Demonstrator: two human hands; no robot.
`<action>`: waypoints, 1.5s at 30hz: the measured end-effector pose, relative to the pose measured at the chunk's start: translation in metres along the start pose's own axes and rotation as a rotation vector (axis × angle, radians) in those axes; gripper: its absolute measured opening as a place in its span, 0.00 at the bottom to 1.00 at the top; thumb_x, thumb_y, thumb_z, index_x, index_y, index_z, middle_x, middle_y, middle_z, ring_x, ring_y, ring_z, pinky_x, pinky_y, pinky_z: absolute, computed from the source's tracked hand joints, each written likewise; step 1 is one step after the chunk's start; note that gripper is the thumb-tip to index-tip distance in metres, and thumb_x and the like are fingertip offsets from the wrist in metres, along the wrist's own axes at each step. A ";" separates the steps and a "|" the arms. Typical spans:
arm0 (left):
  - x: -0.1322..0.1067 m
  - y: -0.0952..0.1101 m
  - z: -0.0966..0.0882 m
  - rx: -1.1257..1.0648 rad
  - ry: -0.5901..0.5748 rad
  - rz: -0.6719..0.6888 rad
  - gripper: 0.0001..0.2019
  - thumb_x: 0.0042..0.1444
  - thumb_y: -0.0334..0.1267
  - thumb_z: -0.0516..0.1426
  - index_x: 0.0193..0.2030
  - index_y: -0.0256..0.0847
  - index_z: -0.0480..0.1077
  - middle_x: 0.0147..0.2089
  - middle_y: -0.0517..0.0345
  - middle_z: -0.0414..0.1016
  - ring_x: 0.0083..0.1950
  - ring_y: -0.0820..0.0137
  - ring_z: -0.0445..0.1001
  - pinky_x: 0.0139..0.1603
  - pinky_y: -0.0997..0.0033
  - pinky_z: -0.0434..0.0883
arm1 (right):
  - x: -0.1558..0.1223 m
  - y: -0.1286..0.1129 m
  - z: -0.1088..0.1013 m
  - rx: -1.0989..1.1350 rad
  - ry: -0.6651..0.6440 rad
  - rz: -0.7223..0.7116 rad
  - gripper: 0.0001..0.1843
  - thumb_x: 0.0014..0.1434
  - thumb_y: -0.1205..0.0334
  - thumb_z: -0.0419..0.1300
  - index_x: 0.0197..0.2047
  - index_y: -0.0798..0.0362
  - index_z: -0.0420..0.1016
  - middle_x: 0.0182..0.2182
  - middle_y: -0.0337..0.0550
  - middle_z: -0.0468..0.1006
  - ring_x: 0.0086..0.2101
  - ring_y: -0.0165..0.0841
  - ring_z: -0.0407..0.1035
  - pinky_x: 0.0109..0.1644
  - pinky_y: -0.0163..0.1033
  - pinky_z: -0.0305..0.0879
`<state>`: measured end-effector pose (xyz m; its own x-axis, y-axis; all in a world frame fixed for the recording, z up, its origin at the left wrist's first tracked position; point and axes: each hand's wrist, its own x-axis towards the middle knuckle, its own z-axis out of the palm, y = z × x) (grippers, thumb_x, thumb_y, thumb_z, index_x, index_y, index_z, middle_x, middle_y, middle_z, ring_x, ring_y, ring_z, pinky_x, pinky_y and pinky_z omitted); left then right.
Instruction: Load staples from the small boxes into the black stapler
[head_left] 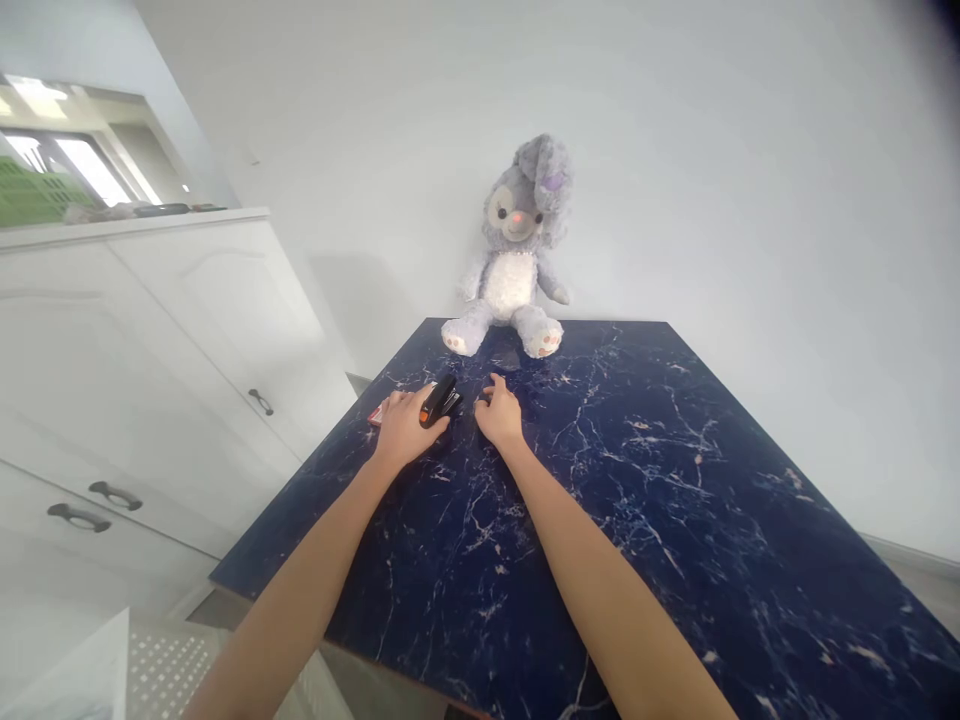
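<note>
A black stapler [441, 399] with an orange end stands tilted over the dark blue table. My left hand [405, 428] is closed on it, the thumb on the near side and the index finger behind. Under or beside the other left fingers lies a small red and white box [376, 414], mostly covered by the hand. Just right of the stapler, my right hand [501, 418] rests low over the tabletop, thumb and index finger apart; its other fingers are partly hidden. I see nothing clearly held there.
On the far edge of the marbled table [600, 480] a grey plush rabbit [511, 285] sits against the white wall. White cabinets [150, 370] with dark handles line the left side, bearing a green basket [37, 192]. A white perforated object [161, 665] stands below left.
</note>
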<state>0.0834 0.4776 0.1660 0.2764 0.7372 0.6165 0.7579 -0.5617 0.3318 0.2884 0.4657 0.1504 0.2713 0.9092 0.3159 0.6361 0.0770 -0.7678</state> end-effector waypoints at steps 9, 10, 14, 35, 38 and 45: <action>0.001 -0.063 -0.017 0.260 -0.132 -0.332 0.18 0.65 0.47 0.50 0.45 0.45 0.81 0.54 0.44 0.78 0.55 0.48 0.71 0.59 0.46 0.64 | -0.001 0.003 0.004 -0.114 -0.054 -0.111 0.25 0.58 0.71 0.55 0.59 0.57 0.72 0.47 0.48 0.80 0.50 0.43 0.69 0.57 0.44 0.64; 0.000 -0.066 -0.016 0.265 -0.140 -0.336 0.19 0.66 0.47 0.49 0.45 0.45 0.81 0.54 0.44 0.78 0.56 0.48 0.71 0.59 0.46 0.64 | -0.002 0.003 0.004 -0.118 -0.057 -0.116 0.25 0.58 0.71 0.55 0.58 0.57 0.72 0.47 0.48 0.80 0.50 0.43 0.68 0.57 0.44 0.64; 0.002 -0.063 -0.010 0.279 -0.138 -0.332 0.19 0.66 0.48 0.50 0.49 0.45 0.80 0.56 0.45 0.77 0.58 0.52 0.70 0.63 0.48 0.62 | -0.002 0.002 0.002 -0.120 -0.059 -0.112 0.23 0.59 0.71 0.55 0.57 0.56 0.73 0.48 0.48 0.80 0.50 0.43 0.68 0.57 0.43 0.63; -0.002 -0.002 -0.031 0.319 0.048 -0.054 0.25 0.70 0.47 0.44 0.65 0.38 0.69 0.70 0.40 0.63 0.69 0.49 0.61 0.68 0.47 0.57 | -0.044 0.006 -0.023 -0.139 0.050 -0.301 0.23 0.63 0.69 0.52 0.61 0.61 0.67 0.48 0.54 0.77 0.48 0.45 0.68 0.58 0.48 0.64; -0.008 0.032 -0.022 0.156 0.069 0.215 0.19 0.69 0.42 0.47 0.55 0.40 0.75 0.58 0.44 0.75 0.59 0.57 0.71 0.63 0.54 0.63 | -0.079 0.015 -0.061 -0.189 -0.014 -0.457 0.20 0.66 0.66 0.51 0.60 0.57 0.68 0.49 0.53 0.76 0.49 0.43 0.67 0.58 0.46 0.63; -0.013 0.141 0.058 0.115 -0.565 0.485 0.20 0.67 0.47 0.49 0.30 0.44 0.76 0.28 0.53 0.77 0.30 0.63 0.75 0.33 0.66 0.66 | -0.102 0.049 -0.143 -0.600 -0.105 -0.253 0.12 0.65 0.56 0.55 0.33 0.51 0.73 0.28 0.43 0.77 0.33 0.37 0.70 0.39 0.39 0.59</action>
<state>0.2213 0.4105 0.1638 0.8326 0.5148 0.2043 0.5222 -0.8526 0.0203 0.3950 0.3180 0.1606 0.0080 0.9305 0.3661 0.9715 0.0795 -0.2232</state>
